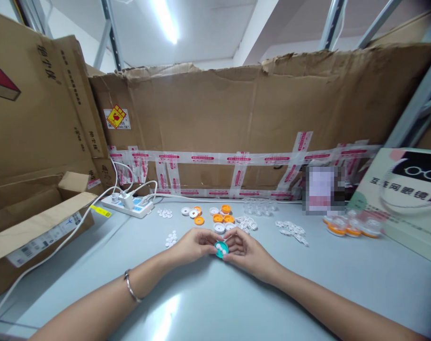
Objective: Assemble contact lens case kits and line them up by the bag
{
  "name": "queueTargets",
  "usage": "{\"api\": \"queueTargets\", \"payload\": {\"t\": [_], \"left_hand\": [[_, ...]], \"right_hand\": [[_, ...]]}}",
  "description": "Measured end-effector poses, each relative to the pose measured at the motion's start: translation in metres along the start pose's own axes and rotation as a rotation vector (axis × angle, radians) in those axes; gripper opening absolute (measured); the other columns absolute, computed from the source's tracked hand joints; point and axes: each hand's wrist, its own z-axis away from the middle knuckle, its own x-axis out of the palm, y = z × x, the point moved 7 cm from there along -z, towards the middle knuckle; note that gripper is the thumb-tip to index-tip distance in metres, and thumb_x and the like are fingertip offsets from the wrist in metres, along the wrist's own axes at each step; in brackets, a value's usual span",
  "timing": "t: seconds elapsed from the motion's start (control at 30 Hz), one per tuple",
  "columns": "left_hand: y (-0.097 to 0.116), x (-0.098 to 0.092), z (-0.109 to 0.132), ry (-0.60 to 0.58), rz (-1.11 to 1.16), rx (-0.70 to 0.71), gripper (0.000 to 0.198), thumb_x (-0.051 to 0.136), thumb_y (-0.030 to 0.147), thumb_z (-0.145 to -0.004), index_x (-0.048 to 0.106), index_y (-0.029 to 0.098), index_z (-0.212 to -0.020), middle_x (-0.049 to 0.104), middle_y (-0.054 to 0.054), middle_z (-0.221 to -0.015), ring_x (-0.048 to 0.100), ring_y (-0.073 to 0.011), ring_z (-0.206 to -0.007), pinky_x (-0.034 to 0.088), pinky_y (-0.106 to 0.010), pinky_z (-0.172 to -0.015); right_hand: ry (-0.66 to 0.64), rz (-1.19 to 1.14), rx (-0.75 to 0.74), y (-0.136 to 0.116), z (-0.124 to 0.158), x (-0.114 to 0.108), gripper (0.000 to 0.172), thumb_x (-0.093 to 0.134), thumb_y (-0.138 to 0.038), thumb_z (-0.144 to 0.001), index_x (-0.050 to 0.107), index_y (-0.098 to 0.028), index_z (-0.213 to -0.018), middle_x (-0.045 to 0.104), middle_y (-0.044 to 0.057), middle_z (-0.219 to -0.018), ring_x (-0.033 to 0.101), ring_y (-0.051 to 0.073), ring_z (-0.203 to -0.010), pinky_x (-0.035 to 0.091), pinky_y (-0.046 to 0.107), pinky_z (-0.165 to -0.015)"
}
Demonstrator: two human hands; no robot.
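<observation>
Between my hands is a small round teal disc point(221, 249) with white pieces on its face. My left hand point(197, 245) pinches its left edge between thumb and fingers. On the right edge, my right hand point(249, 252) grips with thumb and curled fingers. Just beyond my fingers stand orange round caps point(226, 208) and white round caps point(219, 228). A loose pile of white ring-like parts point(246, 223) lies behind my right hand. Small white pieces point(171, 239) are scattered left of my left hand.
A power strip point(128, 203) with plugs and cables stands back left, beside an open cardboard box point(41, 232). Clear domes point(260, 207) and more white parts point(291, 230) lie further back. Orange-based clear domes point(353, 226) sit right, near a pale printed box point(403, 203). Cardboard point(218, 113) walls the back.
</observation>
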Motion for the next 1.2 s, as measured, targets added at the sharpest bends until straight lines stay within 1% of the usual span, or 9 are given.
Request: {"api": "queueTargets", "payload": {"t": [0.1, 0.2, 0.43, 0.67, 0.73, 0.83, 0.93, 1.07, 1.2], "left_hand": [[0.004, -0.002, 0.001, 0.031, -0.077, -0.002, 0.029, 0.065, 0.019, -0.065, 0.068, 0.015, -0.093, 0.067, -0.001, -0.071, 0.055, -0.013, -0.064, 0.04, -0.024, -0.062], [0.01, -0.003, 0.002, 0.06, -0.09, 0.011, 0.033, 0.066, 0.02, -0.064, 0.067, 0.013, -0.097, 0.064, 0.0, -0.065, 0.054, -0.0123, -0.06, 0.038, -0.023, -0.058], [0.01, -0.007, 0.002, 0.119, 0.07, 0.013, 0.035, 0.073, 0.022, -0.059, 0.063, 0.011, -0.091, 0.065, -0.005, -0.077, 0.06, -0.0151, -0.072, 0.045, -0.028, -0.072], [0.006, -0.009, 0.0, 0.129, -0.034, 0.055, 0.033, 0.07, 0.026, -0.065, 0.062, 0.01, -0.092, 0.067, -0.008, -0.085, 0.062, -0.0164, -0.075, 0.047, -0.029, -0.073], [0.006, -0.014, -0.002, 0.149, -0.139, 0.065, 0.028, 0.065, 0.026, -0.069, 0.062, 0.01, -0.092, 0.067, -0.009, -0.087, 0.062, -0.0175, -0.078, 0.048, -0.029, -0.074], [0.015, -0.028, -0.004, 0.241, -0.448, 0.125, 0.021, 0.055, 0.025, -0.077, 0.062, 0.011, -0.091, 0.067, -0.01, -0.091, 0.062, -0.0188, -0.081, 0.048, -0.029, -0.072], [0.025, -0.034, -0.009, 0.275, -0.636, 0.191, 0.018, 0.053, 0.02, -0.077, 0.063, 0.013, -0.091, 0.065, -0.01, -0.093, 0.059, -0.0209, -0.084, 0.045, -0.033, -0.075], [0.028, -0.024, -0.02, 0.2, -0.751, 0.284, 0.021, 0.057, 0.012, -0.072, 0.064, 0.017, -0.092, 0.062, -0.007, -0.095, 0.054, -0.0221, -0.092, 0.038, -0.034, -0.085], [0.025, -0.01, -0.028, 0.145, -0.806, 0.328, 0.015, 0.057, 0.01, -0.072, 0.065, 0.017, -0.082, 0.059, -0.008, -0.088, 0.052, -0.0228, -0.09, 0.038, -0.033, -0.083]], "right_hand": [[-0.003, -0.176, 0.123, 0.004, 0.0, 0.0, 0.042, 0.074, -0.037, -0.059, 0.047, -0.02, -0.086, 0.063, -0.003, -0.071, 0.062, 0.012, -0.069, 0.047, 0.029, -0.072], [0.008, -0.297, 0.19, 0.006, 0.001, -0.002, 0.041, 0.074, -0.039, -0.059, 0.05, -0.018, -0.084, 0.065, -0.003, -0.067, 0.063, 0.012, -0.066, 0.048, 0.029, -0.072], [-0.072, -0.432, 0.294, 0.009, 0.005, 0.003, 0.04, 0.08, -0.024, -0.055, 0.055, -0.016, -0.086, 0.068, 0.0, -0.072, 0.066, 0.013, -0.069, 0.051, 0.028, -0.073], [-0.032, -0.389, 0.328, 0.008, 0.006, -0.002, 0.039, 0.075, -0.027, -0.063, 0.061, -0.014, -0.097, 0.07, 0.004, -0.079, 0.067, 0.013, -0.071, 0.053, 0.026, -0.072], [-0.011, -0.362, 0.326, 0.01, 0.005, -0.005, 0.04, 0.074, -0.026, -0.064, 0.062, -0.015, -0.1, 0.071, 0.004, -0.077, 0.068, 0.013, -0.069, 0.054, 0.025, -0.071], [0.039, -0.334, 0.319, 0.012, 0.004, -0.013, 0.039, 0.073, -0.026, -0.065, 0.063, -0.016, -0.101, 0.071, 0.003, -0.081, 0.068, 0.012, -0.07, 0.055, 0.023, -0.07], [0.095, -0.326, 0.324, 0.011, 0.004, -0.023, 0.037, 0.073, -0.025, -0.064, 0.065, -0.017, -0.099, 0.07, 0.003, -0.086, 0.068, 0.012, -0.072, 0.055, 0.025, -0.074], [0.132, -0.359, 0.286, 0.004, 0.003, -0.03, 0.037, 0.076, -0.024, -0.06, 0.065, -0.015, -0.095, 0.071, 0.004, -0.083, 0.067, 0.014, -0.077, 0.052, 0.029, -0.083], [0.156, -0.36, 0.228, 0.0, 0.003, -0.033, 0.042, 0.079, -0.023, -0.055, 0.065, -0.015, -0.094, 0.071, 0.004, -0.079, 0.066, 0.015, -0.079, 0.048, 0.033, -0.089]]}}
